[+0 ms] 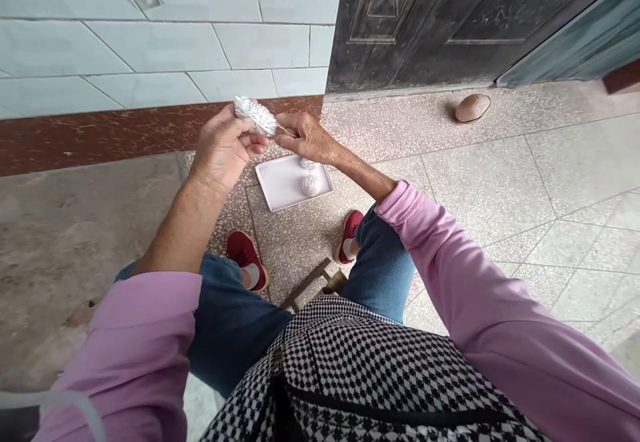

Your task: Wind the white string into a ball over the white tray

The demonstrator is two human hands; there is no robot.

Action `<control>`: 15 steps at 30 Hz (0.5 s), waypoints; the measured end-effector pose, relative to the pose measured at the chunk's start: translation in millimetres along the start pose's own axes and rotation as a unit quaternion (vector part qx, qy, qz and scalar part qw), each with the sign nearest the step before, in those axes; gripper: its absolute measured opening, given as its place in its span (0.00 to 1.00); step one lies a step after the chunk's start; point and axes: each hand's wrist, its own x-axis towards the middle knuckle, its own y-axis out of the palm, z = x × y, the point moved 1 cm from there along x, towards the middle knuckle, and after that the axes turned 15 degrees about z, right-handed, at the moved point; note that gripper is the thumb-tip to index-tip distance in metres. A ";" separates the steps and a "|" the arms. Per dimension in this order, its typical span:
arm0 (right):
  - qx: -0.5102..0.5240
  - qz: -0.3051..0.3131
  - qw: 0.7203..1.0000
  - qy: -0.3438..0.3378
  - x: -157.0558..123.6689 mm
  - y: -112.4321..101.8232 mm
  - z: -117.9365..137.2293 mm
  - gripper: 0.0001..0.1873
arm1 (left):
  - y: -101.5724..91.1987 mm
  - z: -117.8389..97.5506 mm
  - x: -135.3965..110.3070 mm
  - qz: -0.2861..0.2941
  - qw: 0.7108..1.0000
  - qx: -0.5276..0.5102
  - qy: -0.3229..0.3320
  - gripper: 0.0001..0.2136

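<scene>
My left hand (223,142) is closed around a bundle of white yarn (256,117), thumb and fingers gripping its near side. From the bundle's right end a short white strand (286,130) runs to my right hand (311,139), which pinches it between thumb and fingers. Both hands are raised in front of me, above a white tray (280,192). On the right part of that tray sits a round ball of white yarn (311,185). A second white ball (308,163) lies behind it, partly hidden by my right hand.
The tray rests on a speckled floor (295,242) beyond my red shoes (245,255). A pale tiled wall (175,42) stands ahead, with a dark door (425,22) to its right. A brownish oval object (473,108) lies near the door. Part of a low frame (320,285) shows between my legs.
</scene>
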 end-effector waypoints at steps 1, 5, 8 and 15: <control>0.024 -0.002 1.000 -0.004 1.0 1.1 1.0 0.26 | 0.3 -0.7 0.5 -0.002 1.000 -0.003 0.005 0.20; 0.103 -0.031 0.994 0.002 -2.2 4.0 18.4 0.39 | 4.1 -6.8 -0.4 0.013 1.000 -0.015 0.008 0.22; 0.132 -0.033 0.990 0.023 -6.5 5.7 32.1 0.40 | 6.8 -10.8 -1.2 0.017 0.999 -0.026 0.012 0.22; 0.138 -0.013 0.990 -0.011 -4.6 16.0 15.9 0.43 | 8.3 -9.5 2.6 -0.029 0.999 -0.021 0.026 0.23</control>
